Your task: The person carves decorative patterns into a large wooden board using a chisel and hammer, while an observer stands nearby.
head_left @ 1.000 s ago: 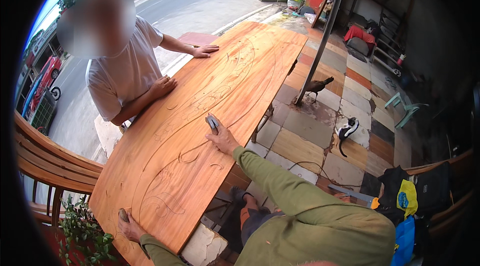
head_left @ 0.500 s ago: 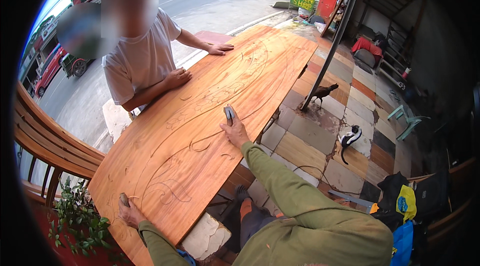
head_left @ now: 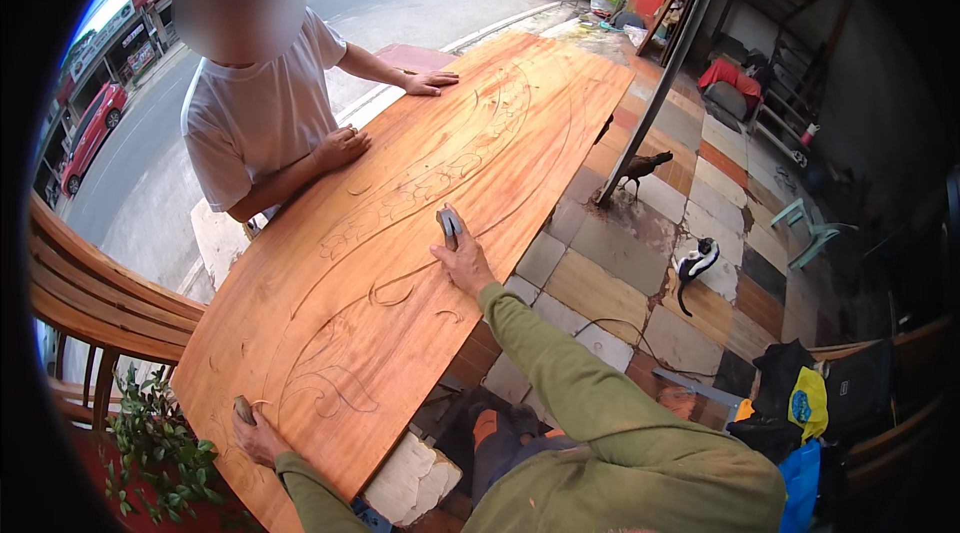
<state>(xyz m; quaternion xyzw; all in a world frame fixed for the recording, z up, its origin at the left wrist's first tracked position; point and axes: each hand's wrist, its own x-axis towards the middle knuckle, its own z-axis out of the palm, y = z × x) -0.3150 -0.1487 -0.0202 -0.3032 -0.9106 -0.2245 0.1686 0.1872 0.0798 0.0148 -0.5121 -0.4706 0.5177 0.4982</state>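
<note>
Below me lies a large wooden panel (head_left: pixel 330 303) with drawn and carved curves, leaves and flowers on its orange-brown face. Near its middle my right hand (head_left: pixel 465 263) is closed around a small grey, rounded metallic tool (head_left: pixel 450 225) whose exact kind I cannot make out. At the near left corner my left hand (head_left: pixel 260 438) grips a small greyish-brown block (head_left: pixel 243 409) against the panel. Thin curled marks or shavings lie near both hands. Across the panel a person in a white shirt (head_left: pixel 265 98) rests both hands on its far edge.
A curved wooden bench back (head_left: pixel 110 293) and a leafy plant (head_left: pixel 150 438) stand at the left. To the right are a metal post (head_left: pixel 665 73), a dark hen (head_left: pixel 642 171), a black-and-white cat (head_left: pixel 697 263) and a green plastic chair (head_left: pixel 808 233) on patchwork tiles.
The view has shifted slightly. My right hand and the grey tool stay near the middle of the panel, the tool turned a little. A vehicle at the far left has left the view.
</note>
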